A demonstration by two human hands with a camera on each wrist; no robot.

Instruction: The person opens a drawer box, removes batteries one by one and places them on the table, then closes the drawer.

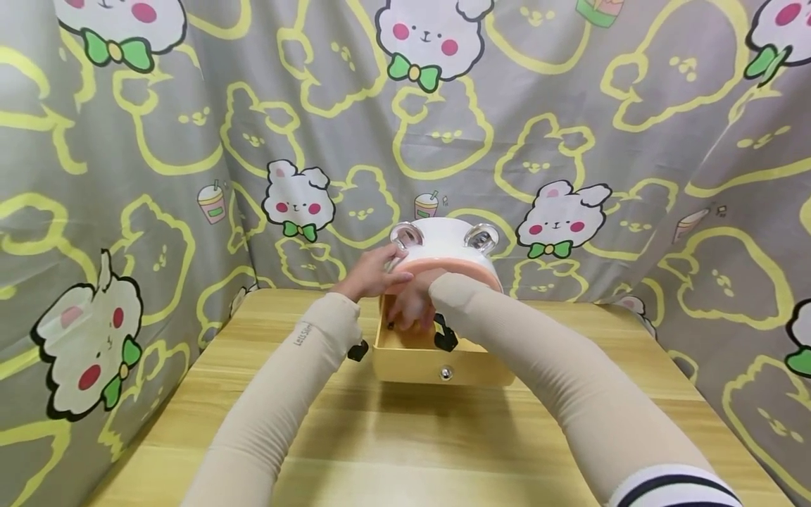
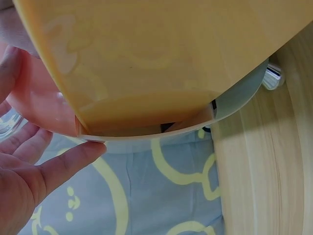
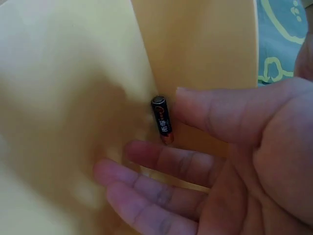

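Note:
A small storage box (image 1: 437, 236) with a white top, a pink front and two clear ear shapes stands on the table, its yellow drawer (image 1: 412, 366) pulled out. My left hand (image 1: 374, 273) rests on the box's upper left side, fingers mostly straight along the edge. Inside the drawer reaches my right hand (image 1: 413, 303), partly hidden by the sleeve. In the right wrist view a small black and orange battery (image 3: 163, 120) lies by the drawer wall. The right thumb is right beside it and the loosely spread fingers are on its other side.
The wooden table (image 1: 405, 443) stretches out in front of the drawer. A grey curtain (image 1: 355, 141) with rabbit and yellow outline prints hangs behind and along both sides. A silver knob (image 1: 446, 373) sits on the drawer front.

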